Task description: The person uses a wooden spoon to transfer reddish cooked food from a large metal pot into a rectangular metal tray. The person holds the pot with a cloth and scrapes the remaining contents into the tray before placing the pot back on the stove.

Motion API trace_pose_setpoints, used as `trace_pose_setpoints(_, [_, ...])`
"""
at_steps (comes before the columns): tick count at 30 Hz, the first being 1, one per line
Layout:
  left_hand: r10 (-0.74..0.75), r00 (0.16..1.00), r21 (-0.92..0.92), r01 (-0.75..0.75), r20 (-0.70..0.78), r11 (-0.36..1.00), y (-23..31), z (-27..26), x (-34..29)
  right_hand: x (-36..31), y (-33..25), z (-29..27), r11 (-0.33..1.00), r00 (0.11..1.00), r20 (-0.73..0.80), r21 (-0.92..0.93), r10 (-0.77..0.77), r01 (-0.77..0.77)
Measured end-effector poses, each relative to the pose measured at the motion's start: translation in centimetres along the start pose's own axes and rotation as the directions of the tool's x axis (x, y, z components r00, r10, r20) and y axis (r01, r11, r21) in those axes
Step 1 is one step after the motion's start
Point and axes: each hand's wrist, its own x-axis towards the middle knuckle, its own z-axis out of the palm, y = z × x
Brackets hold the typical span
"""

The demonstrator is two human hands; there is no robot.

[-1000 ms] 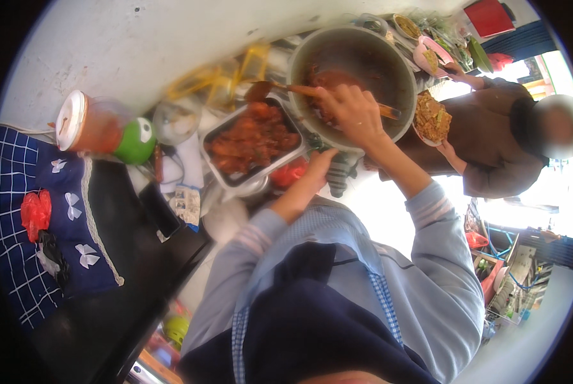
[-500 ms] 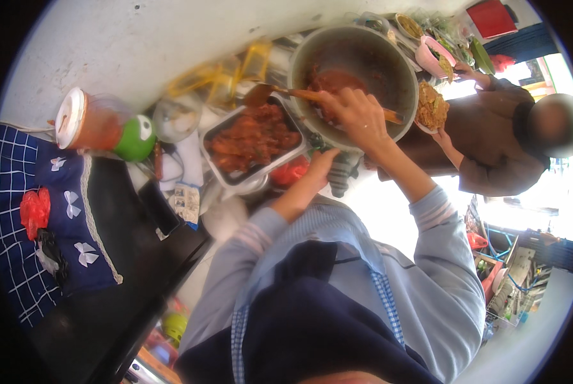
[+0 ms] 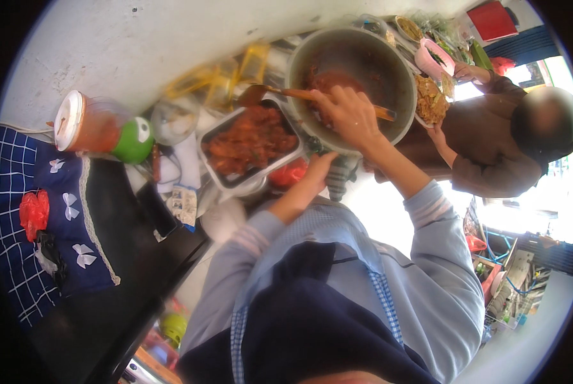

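My right hand (image 3: 352,118) is closed around a wooden spoon (image 3: 299,93) above a large grey metal pot (image 3: 297,121). The spoon's sauce-coated head points left, past the pot's rim, above the far edge of a metal tray. In the pot lies red-brown sauce (image 3: 331,83). Red sauced pieces of food (image 3: 251,137) fill the rectangular tray (image 3: 245,187). At the pot's near side my left hand (image 3: 317,171) grips a grey striped cloth (image 3: 339,180), its fingers mostly hidden. A red plastic bag (image 3: 289,173) lies between that hand and the tray.
To the right, a person in brown (image 3: 485,134) holds a plate of food (image 3: 431,102) close to the pot. A pink basket (image 3: 433,59) stands behind it. At left are a tub of red sauce (image 3: 94,125), a green round container (image 3: 133,141) and a dark counter (image 3: 120,224).
The spoon's head has shifted slightly left, and my right hand with it. The other person has moved a little left, with the plate of food turned. My left hand has barely moved.
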Motion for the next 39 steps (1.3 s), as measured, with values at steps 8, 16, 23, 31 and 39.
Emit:
trace_pose_setpoints(8, [0.018,1.000,-0.047,-0.019,-0.024,0.999,0.1,0.3,0.0,0.2,0.2,-0.7,0.985,0.991,0.071,0.119,0.117,-0.125])
trace_pose_setpoints(16, [-0.093,0.994,-0.072,0.090,-0.048,0.993,0.3,0.3,-0.1,0.9,10.3,-6.6,0.913,0.907,0.359,0.253,0.219,-0.321])
trace_pose_setpoints(23, [0.058,0.984,-0.068,-0.070,-0.168,0.995,-2.5,-1.0,2.7,1.4,16.2,-8.9,0.916,0.753,0.589,-0.398,0.293,-0.046])
trace_pose_setpoints(31, [0.064,0.968,-0.031,-0.074,-0.244,0.997,-3.8,-1.5,3.8,-3.2,16.8,-3.9,0.979,0.701,0.695,-0.202,0.161,-0.024])
trace_pose_setpoints(39, [0.116,0.966,-0.049,-0.131,-0.233,0.990,-2.6,-0.5,2.1,-8.7,20.9,-3.2,0.909,0.671,0.672,-0.009,0.313,-0.416])
